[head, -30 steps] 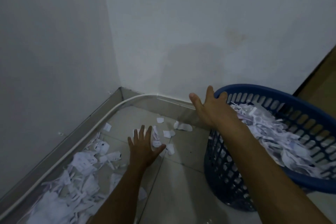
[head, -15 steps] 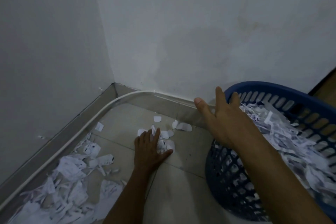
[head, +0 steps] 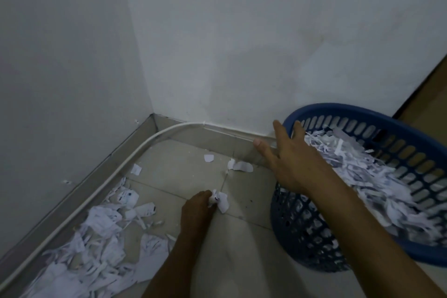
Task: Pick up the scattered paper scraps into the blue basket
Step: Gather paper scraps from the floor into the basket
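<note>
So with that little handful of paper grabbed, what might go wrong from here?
1. The left hand pinches a small bunch of scraps with pieces hanging loose; some could drop on the way to the blue basket.
2. The basket looks tilted and heaped with shreds, and the right hand is open at its rim, so paper might spill out.
3. The big pile by the wall could scatter if an arm brushes it.

Dim, bluish indoor shot, soft overall.
Low flat light with no glare; wide-angle bending at the edges; scraps (head: pixel 377 176) in the basket (head: pixel 411 128) smear with blur.
</note>
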The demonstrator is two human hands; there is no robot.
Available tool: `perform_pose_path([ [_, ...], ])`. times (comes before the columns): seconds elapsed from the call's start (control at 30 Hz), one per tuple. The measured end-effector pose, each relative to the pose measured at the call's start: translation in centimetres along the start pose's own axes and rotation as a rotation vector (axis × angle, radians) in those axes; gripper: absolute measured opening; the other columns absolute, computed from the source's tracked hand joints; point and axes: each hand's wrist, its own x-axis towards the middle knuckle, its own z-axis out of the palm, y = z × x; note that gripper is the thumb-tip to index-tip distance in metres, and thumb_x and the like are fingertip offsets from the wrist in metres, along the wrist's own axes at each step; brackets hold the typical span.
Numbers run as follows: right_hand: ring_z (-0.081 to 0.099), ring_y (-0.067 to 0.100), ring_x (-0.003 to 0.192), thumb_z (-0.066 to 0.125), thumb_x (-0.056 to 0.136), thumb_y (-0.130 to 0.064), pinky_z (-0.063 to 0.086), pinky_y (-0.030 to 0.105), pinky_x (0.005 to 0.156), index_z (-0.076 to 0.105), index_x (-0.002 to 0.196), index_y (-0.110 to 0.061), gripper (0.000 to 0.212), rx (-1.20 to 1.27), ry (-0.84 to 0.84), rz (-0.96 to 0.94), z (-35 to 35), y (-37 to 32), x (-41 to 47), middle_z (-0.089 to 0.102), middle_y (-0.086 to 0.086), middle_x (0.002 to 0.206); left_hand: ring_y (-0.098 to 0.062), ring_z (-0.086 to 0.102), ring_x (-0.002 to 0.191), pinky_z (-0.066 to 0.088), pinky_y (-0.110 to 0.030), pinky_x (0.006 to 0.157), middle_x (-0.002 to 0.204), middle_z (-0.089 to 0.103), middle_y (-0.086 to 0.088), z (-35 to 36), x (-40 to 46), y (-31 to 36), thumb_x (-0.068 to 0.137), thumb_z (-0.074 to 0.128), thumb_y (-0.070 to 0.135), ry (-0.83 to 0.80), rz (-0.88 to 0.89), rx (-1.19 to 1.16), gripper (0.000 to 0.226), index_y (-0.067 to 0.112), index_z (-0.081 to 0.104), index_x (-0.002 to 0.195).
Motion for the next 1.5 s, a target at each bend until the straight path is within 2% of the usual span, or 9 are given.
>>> perform_pose_path([
  [0.2, 0.039, 0.035, 0.138, 0.023, 0.107, -0.047, 0.032, 0.042, 0.111, -0.011, 0.158, -0.025, 0.066, -0.002, -0.036, -0.084, 0.1, 0.3, -1.7, 0.023, 0.024, 0.160, -0.020, 0.062, 0.067, 0.048, -0.032, 0.066, 0.074, 0.068, -0.002, -4.0, -1.0, 0.6, 0.076, 0.052, 0.062, 0.021, -0.131, -0.293, 0.050, 0.014, 0.068, 0.076],
  [0.3, 0.059, 0.034, 0.113, 0.028, 0.107, -0.041, 0.045, 0.040, 0.099, -0.017, 0.157, -0.025, 0.069, -0.015, -0.030, -0.164, 0.0, 0.7, -3.2, 0.059, 0.024, 0.131, -0.019, 0.062, 0.063, 0.048, -0.029, 0.063, 0.068, 0.066, -0.002, -7.2, -0.2, 1.3, 0.086, 0.072, 0.037, 0.055, -0.162, -0.301, 0.031, 0.010, 0.066, 0.072],
  [0.43, 0.051, 0.034, 0.128, 0.028, 0.105, -0.048, 0.040, 0.045, 0.108, -0.022, 0.154, -0.027, 0.074, -0.091, -0.055, -0.195, 0.0, 2.0, -5.1, 0.046, 0.020, 0.149, -0.016, 0.061, 0.058, 0.042, -0.017, 0.056, 0.063, 0.064, -0.004, -12.4, 2.1, 4.6, 0.089, 0.071, 0.025, 0.144, -0.068, -0.295, 0.029, 0.006, 0.064, 0.069],
  [0.57, 0.046, 0.025, 0.135, 0.026, 0.104, -0.053, 0.039, 0.034, 0.107, -0.010, 0.158, -0.028, 0.069, -0.189, -0.041, -0.206, -0.4, 3.1, -7.3, 0.033, 0.007, 0.159, -0.026, 0.063, 0.062, 0.046, -0.036, 0.057, 0.064, 0.065, -0.016, -16.4, 4.3, 9.4, 0.090, 0.067, 0.039, 0.134, 0.032, -0.364, 0.047, -0.004, 0.063, 0.070],
  [0.83, 0.061, 0.016, 0.094, 0.026, 0.101, -0.063, 0.047, 0.034, 0.076, 0.048, 0.125, -0.035, 0.043, -0.175, 0.183, -0.266, -0.5, 4.2, -10.5, 0.064, -0.008, 0.113, -0.022, 0.065, 0.066, 0.050, -0.033, 0.062, 0.071, 0.068, -0.010, -20.2, 7.1, 25.0, 0.091, 0.069, 0.034, 0.042, 0.333, -0.389, 0.036, 0.001, 0.066, 0.077],
  [1.03, 0.056, 0.016, 0.085, 0.029, 0.102, -0.058, 0.036, 0.033, 0.066, 0.056, 0.102, -0.027, 0.041, -0.158, 0.280, -0.282, -0.2, 4.0, -10.5, 0.062, -0.005, 0.101, -0.004, 0.047, 0.050, 0.036, -0.023, 0.051, 0.059, 0.057, 0.000, -17.7, 8.4, 34.5, 0.091, 0.068, 0.038, -0.181, 0.500, -0.259, 0.037, 0.010, 0.058, 0.069],
  [1.2, 0.060, 0.020, 0.088, 0.029, 0.103, -0.058, 0.032, 0.033, 0.067, 0.058, 0.102, -0.022, 0.046, -0.131, 0.283, -0.280, -0.3, 4.0, -10.7, 0.064, 0.001, 0.102, -0.014, 0.051, 0.064, 0.036, -0.024, 0.056, 0.069, 0.056, -0.003, -13.5, 8.7, 37.5, 0.092, 0.061, 0.050, -0.410, 0.481, -0.197, 0.041, 0.010, 0.059, 0.081],
  [1.37, 0.063, 0.022, 0.090, 0.027, 0.103, -0.059, 0.033, 0.033, 0.068, 0.061, 0.106, -0.021, 0.051, -0.134, 0.306, -0.289, -0.1, 4.2, -10.5, 0.066, 0.003, 0.105, -0.018, 0.056, 0.101, 0.046, -0.031, 0.086, 0.117, 0.059, 0.000, -12.2, 8.7, 35.9, 0.092, 0.055, 0.058, -0.502, 0.411, -0.113, 0.054, 0.019, 0.055, 0.130],
  [1.5, 0.063, 0.023, 0.092, 0.025, 0.104, -0.056, 0.033, 0.033, 0.068, 0.061, 0.109, -0.020, 0.050, -0.163, 0.301, -0.261, 0.1, 4.0, -10.3, 0.067, 0.004, 0.105, -0.014, 0.063, 0.100, 0.050, -0.017, 0.084, 0.115, 0.069, -0.002, -13.6, 9.0, 32.6, 0.094, 0.060, 0.046, -0.355, 0.433, -0.216, 0.040, 0.016, 0.067, 0.119],
])
